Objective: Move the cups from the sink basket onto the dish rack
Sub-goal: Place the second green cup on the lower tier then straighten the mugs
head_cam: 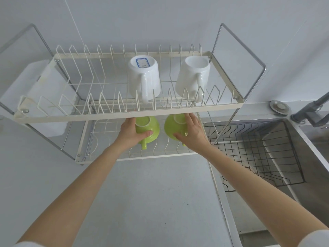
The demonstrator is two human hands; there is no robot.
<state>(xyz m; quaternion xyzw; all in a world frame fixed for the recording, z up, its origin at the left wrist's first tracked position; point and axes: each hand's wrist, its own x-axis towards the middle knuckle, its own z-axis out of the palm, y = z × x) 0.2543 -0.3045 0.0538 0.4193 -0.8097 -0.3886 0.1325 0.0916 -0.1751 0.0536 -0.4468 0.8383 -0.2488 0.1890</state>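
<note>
A cream two-tier wire dish rack (pixel 160 111) stands on the counter. Two white mugs, one with a blue label on its base (pixel 143 77) and one plain (pixel 193 77), lie upside down on the top tier. On the lower tier, my left hand (pixel 130 131) grips an upturned green cup (pixel 149 129), and my right hand (pixel 191 132) grips a second upturned green cup (pixel 173 126). Both cups sit under the top tier's front rail. The black wire sink basket (pixel 258 154) at the right holds nothing.
A steel sink (pixel 302 157) surrounds the basket, with a grey faucet (pixel 309 111) and a round metal plug (pixel 279 106) behind it. A white board (pixel 48 90) leans at the rack's left end. Grey countertop (pixel 142 193) lies in front of the rack.
</note>
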